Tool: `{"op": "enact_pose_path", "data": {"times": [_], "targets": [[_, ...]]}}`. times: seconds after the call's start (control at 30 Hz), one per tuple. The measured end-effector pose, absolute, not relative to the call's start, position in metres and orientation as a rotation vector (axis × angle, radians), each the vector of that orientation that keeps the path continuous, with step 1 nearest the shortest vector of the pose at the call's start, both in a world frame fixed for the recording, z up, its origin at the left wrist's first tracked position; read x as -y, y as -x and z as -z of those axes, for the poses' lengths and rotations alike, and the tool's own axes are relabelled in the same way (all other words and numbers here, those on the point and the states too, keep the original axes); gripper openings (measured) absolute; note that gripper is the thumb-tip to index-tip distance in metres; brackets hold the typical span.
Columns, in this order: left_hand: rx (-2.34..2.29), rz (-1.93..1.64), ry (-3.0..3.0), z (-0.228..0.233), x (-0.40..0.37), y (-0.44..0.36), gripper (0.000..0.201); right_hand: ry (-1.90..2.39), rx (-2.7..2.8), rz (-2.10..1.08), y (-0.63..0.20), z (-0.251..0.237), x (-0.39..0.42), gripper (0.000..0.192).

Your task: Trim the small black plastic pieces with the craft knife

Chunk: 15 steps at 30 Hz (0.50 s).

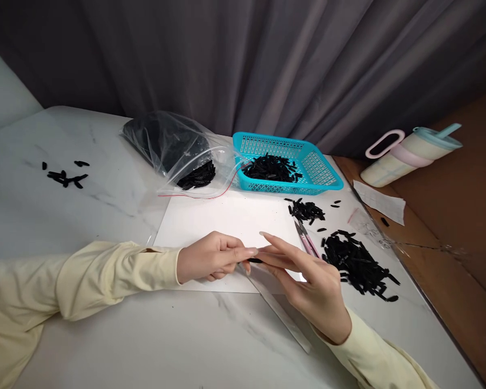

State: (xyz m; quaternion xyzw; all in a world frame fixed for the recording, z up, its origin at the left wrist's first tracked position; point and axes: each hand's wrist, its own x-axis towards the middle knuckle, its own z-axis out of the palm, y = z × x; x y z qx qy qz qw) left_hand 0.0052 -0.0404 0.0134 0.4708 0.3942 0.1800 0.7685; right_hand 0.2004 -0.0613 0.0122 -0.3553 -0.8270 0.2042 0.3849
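A small dark oblong piece [255, 260] lies between the fingertips of both hands, over the front of a white sheet. My left hand [216, 258] is closed, with its thumb and fingers pinching at the left end of the piece. From the right, my right hand [308, 275] meets it with fingertips and thumb, while the index finger is stretched out above. Below the hands a long flat pale strip [281, 313] slants toward the lower right; its upper end is hidden by the fingers, so I cannot tell whether it is held.
Black pieces fill part of a blue basket [285, 187] and a clear plastic bag [166, 146]. Loose piles [356, 265] lie right, beside pink-handled scissors [306, 237]. Several pieces [67, 178] lie left. A tumbler [413, 154] stands near paper [378, 202] on brown cardboard.
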Motion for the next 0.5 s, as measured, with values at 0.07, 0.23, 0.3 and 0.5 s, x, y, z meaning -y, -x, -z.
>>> {"op": "enact_pose_path", "data": {"times": [0.07,0.23,0.3,0.5], "targets": [[-0.819,-0.359,-1.016,-0.013,0.04,-0.005,0.036,0.92,2.112,-0.558,-0.199,-0.012,0.061,0.058],[-0.791,-0.389,-0.907,-0.011,0.043,-0.004,0.03,1.157,1.968,-0.761,-0.193,-0.016,0.067,0.043],[-0.836,-0.449,-0.874,-0.01,0.044,-0.005,0.029,1.231,1.911,-0.807,-0.191,-0.018,0.069,0.028],[-0.865,-0.485,-0.948,-0.009,0.048,-0.006,0.03,1.173,1.937,-0.903,-0.189,-0.015,0.073,0.026]]}}
